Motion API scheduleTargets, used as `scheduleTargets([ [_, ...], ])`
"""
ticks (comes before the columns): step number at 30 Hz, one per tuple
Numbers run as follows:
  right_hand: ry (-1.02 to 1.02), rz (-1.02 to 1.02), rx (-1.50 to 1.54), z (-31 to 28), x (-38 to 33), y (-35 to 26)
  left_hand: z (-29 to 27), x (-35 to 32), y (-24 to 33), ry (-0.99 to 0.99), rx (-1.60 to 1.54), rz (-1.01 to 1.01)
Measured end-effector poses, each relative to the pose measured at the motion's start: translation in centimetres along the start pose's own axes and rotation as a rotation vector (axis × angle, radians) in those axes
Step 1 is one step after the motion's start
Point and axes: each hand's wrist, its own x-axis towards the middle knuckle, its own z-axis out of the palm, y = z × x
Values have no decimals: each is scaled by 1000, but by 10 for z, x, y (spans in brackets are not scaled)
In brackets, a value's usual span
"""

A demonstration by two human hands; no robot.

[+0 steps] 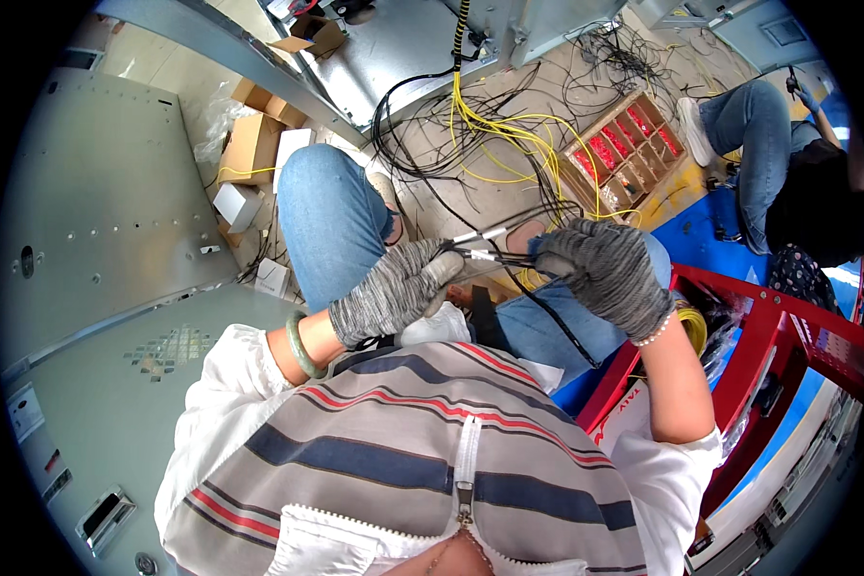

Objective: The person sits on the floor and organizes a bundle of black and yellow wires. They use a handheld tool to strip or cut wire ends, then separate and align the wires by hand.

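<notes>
I see the gloved left hand (pixel 396 291) and the gloved right hand (pixel 605 274), each grip clamped on black cables (pixel 516 258) with white labels (pixel 483 255).

Head-worn wide view, looking down past striped shirt (pixel 384 422); left hand (pixel 391 290), right hand (pixel 603 274) close; outer rim seemingly murky.
</notes>
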Motion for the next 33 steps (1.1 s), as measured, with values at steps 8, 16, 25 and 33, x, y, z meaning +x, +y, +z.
scheduleTargets([
  [8,186,28,-291,-10,-27,32,-8,-4,4,-30,111,54],
  [16,829,563,208,-52,-80,111,-27,-6,5,-130,-398,-469],
  [25,332,98,427,16,37,-8,-23,2,21,-247,-539,-582],
  [33,-108,17,520,28,48,4,-19,1,22,-264,-579,-510],
])
